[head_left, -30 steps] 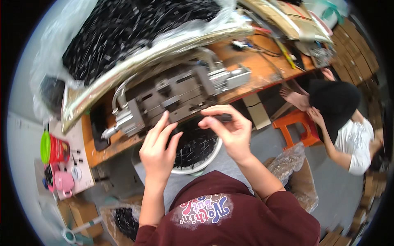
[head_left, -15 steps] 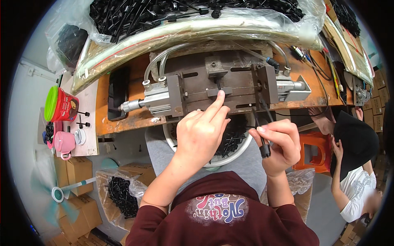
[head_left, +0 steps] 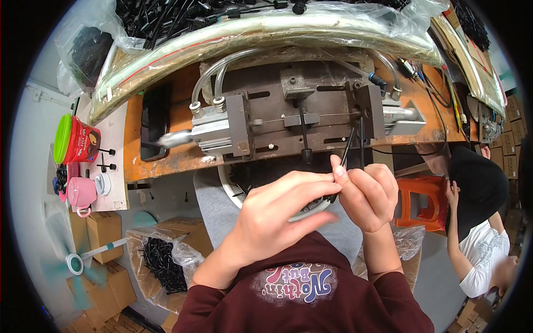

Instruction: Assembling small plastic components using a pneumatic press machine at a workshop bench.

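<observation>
My right hand (head_left: 367, 195) is closed around two thin black rods (head_left: 355, 145) that stick up in front of a grey metal fixture (head_left: 244, 125) with air hoses on the orange bench (head_left: 136, 161). My left hand (head_left: 277, 217) reaches across, its fingertips pinched at the rods' lower ends against my right thumb. Another black rod (head_left: 302, 133) stands in the fixture's middle slot. A white basin (head_left: 229, 190) of black parts sits on my lap, mostly hidden by my hands.
Clear plastic bags of black parts (head_left: 166, 16) lie behind the fixture. A red can (head_left: 78, 141) and a pink cup (head_left: 80, 191) stand at the left. On the floor are a bag of black parts (head_left: 161, 261), boxes (head_left: 105, 230), an orange stool (head_left: 416, 200) and a seated person (head_left: 477, 233).
My left hand has come back from the fixture to meet my right hand. My right hand has lifted slightly, with the rods now pointing up in front of the fixture.
</observation>
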Tool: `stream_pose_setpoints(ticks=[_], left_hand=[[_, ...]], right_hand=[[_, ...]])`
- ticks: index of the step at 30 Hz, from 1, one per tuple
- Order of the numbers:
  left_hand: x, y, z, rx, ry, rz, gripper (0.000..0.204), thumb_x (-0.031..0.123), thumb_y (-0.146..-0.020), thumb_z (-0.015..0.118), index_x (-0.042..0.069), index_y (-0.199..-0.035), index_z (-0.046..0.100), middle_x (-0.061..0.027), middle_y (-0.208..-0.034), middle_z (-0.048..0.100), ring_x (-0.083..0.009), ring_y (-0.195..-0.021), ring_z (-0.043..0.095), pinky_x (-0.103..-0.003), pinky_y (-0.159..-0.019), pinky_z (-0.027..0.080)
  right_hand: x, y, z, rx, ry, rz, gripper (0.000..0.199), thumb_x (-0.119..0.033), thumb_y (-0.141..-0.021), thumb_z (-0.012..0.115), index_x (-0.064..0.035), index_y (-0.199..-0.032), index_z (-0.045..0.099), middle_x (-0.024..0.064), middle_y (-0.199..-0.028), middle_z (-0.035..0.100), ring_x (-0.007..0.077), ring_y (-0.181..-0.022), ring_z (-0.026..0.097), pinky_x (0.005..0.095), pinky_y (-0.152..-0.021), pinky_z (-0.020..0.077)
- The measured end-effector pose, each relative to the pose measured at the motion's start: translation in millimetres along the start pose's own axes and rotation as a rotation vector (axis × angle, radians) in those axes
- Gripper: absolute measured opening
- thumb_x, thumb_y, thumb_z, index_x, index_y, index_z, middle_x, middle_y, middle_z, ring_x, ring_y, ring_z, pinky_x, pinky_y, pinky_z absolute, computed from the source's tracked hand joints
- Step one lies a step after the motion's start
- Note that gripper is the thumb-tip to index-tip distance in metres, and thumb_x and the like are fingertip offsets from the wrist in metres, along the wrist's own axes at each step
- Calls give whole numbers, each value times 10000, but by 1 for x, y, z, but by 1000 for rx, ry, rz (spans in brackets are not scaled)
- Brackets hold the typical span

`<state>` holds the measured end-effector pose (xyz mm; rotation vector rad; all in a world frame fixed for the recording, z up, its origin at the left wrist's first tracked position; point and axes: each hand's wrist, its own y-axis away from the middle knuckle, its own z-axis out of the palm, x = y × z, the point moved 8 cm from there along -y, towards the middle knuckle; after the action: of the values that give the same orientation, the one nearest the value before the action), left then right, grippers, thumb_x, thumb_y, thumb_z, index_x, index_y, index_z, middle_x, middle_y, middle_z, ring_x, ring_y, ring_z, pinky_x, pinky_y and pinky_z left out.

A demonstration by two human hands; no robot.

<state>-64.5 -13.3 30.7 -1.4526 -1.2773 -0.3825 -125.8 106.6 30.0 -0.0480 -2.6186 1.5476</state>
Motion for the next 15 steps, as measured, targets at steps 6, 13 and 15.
stream_pose_setpoints(ticks=[6,13,15], left_hand=[[-7,3,-8,135,-318,11,364,11,-696,828,3,-1045,723,-130,-1025,705,-218,-825,677,-321,-710,568],[-31,-2,9,47,-730,28,253,96,-713,793,32,-944,714,-106,-1246,681,-182,-709,673,-291,-652,534],[-30,-9,9,34,-769,28,264,104,-704,799,35,-945,717,-103,-1233,688,-182,-669,665,-288,-633,527]], right_hand=[[21,1,13,37,-173,299,310,73,-744,750,49,-1049,701,149,-1035,686,281,-885,701,354,-724,589],[33,11,10,-15,-364,521,337,64,-814,702,64,-1150,670,212,-1132,683,300,-1027,693,366,-888,572],[33,14,8,11,-459,602,295,87,-784,724,56,-1074,678,239,-1170,662,288,-986,714,362,-878,574]])
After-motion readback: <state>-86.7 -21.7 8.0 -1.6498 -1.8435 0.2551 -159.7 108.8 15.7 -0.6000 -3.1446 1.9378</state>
